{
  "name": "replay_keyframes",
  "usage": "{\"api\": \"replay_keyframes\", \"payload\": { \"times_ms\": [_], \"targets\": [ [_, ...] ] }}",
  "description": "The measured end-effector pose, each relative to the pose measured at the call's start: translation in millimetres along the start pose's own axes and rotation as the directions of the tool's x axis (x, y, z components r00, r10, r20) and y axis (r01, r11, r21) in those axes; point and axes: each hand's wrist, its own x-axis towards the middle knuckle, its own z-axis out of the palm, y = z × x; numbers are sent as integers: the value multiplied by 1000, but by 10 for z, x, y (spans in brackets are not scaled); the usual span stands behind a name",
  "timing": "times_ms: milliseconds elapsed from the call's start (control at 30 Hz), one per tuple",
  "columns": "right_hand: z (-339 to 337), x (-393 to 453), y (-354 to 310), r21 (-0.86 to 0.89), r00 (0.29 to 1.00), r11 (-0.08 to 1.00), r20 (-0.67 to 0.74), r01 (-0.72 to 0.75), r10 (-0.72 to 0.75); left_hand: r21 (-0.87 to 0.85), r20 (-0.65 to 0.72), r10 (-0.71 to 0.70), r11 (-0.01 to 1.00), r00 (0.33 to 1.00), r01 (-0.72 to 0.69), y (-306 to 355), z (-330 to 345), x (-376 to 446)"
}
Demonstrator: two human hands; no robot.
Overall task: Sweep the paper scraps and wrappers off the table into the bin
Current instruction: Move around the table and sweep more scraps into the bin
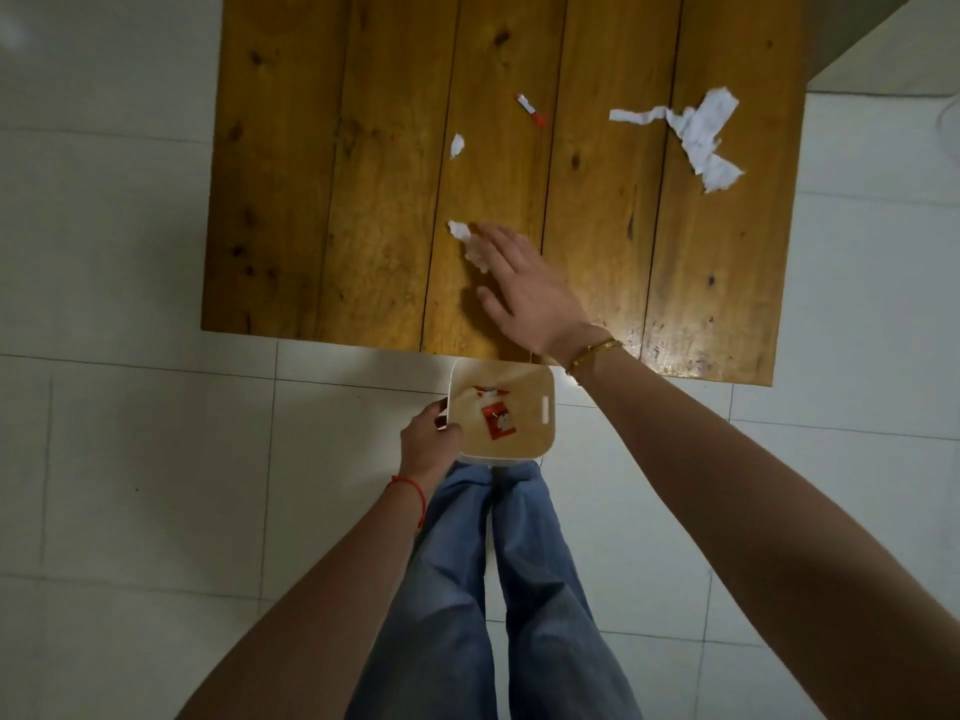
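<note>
My right hand (pixel 524 291) lies flat and open on the wooden table (pixel 322 200), fingertips touching a crumpled white paper scrap (pixel 467 241). My left hand (pixel 428 439) grips the left rim of a small white bin (pixel 545 433) held just below the table's near edge. Inside the bin lie a red wrapper (pixel 498 418) and a bit of white paper. A small white scrap (pixel 456 146), a red-and-white wrapper (pixel 531 111) and a long torn white paper piece (pixel 696 135) lie farther back on the table.
White tiled floor (pixel 130 459) surrounds the table. My legs in blue jeans (pixel 493 589) stand right behind the bin. A pale surface edge (pixel 893 49) shows at the top right corner.
</note>
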Motion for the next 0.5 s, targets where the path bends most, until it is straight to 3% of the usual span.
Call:
{"api": "replay_keyframes", "payload": {
  "times_ms": [233, 400, 500],
  "targets": [
    [306, -409, -128, 2, 987, 996, 135, 84, -83, 5, -22, -3, 1000, 1000, 3, -7, -151, 3],
    [481, -1062, -285, 101, 920, 970, 308, 220, -241, -8, -31, -9, 1000, 999, 9, -17, -186, -5],
    [455, -1136, -288, 169, 940, 968, 257, 185, -225, -2, -28, -7, 1000, 1000, 7, -8, -180, 1]
  ]
}}
